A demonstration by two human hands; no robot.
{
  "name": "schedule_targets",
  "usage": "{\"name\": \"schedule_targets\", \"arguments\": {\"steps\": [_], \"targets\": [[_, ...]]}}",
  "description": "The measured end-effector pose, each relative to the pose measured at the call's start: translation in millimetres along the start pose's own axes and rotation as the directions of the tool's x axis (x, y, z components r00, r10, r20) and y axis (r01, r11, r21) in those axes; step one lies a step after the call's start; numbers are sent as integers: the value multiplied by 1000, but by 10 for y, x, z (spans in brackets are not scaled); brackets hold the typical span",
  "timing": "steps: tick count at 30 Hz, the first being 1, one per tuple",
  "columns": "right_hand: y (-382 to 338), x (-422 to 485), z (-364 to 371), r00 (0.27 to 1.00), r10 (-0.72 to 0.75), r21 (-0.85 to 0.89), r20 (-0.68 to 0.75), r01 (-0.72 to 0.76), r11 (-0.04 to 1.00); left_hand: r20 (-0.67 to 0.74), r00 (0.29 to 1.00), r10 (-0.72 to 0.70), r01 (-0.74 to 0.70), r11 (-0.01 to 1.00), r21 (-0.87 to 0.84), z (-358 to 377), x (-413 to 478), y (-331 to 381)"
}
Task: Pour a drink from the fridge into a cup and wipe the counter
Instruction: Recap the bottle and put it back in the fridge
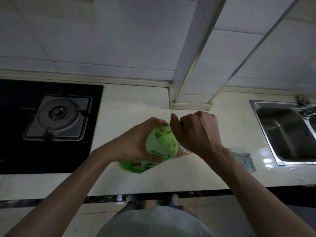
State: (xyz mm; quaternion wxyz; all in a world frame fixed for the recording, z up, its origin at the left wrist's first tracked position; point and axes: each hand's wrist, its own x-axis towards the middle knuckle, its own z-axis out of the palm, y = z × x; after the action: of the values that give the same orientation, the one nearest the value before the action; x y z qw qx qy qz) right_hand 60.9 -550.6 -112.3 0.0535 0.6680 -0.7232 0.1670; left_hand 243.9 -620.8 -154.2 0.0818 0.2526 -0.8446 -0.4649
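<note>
Gripping green bottle (160, 144) | left hand (135, 142) round body | right hand (196, 132) curled over top

My left hand (136, 142) grips the green bottle (162, 142) over the table (136, 100), my right hand (196, 132) curled round its top. A blue cloth (246, 161) lies beside the sink (282, 130).

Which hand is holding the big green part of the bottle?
The left hand, the one nearer the gas stove. It grips the green bottle round its body, while the right hand curls round its top.
</note>
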Motion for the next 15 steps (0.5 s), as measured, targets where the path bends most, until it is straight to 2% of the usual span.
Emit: {"name": "schedule_targets", "arguments": {"steps": [2, 4, 8, 11, 15], "targets": [[-15, 34, 37, 982, 159, -52, 98, -155, 987, -104, 995, 13, -8, 999, 50, 108, 17, 12], [-41, 77, 14, 972, 213, -49, 100, -209, 977, -193, 981, 21, -7, 997, 73, 189, 43, 24], [-113, 205, -116, 981, 195, -28, 21, -194, 981, -315, 948, -53, 42, 998, -42, 230, 72, 55], [-176, 297, -213, 982, 177, -17, -59, -179, 984, -413, 908, -63, -11, 985, -174, 300, 82, 77], [-199, 347, -229, 982, 161, -16, -100, -164, 986, -476, 877, -62, -58, 971, -233, 380, 181, 55]]}}
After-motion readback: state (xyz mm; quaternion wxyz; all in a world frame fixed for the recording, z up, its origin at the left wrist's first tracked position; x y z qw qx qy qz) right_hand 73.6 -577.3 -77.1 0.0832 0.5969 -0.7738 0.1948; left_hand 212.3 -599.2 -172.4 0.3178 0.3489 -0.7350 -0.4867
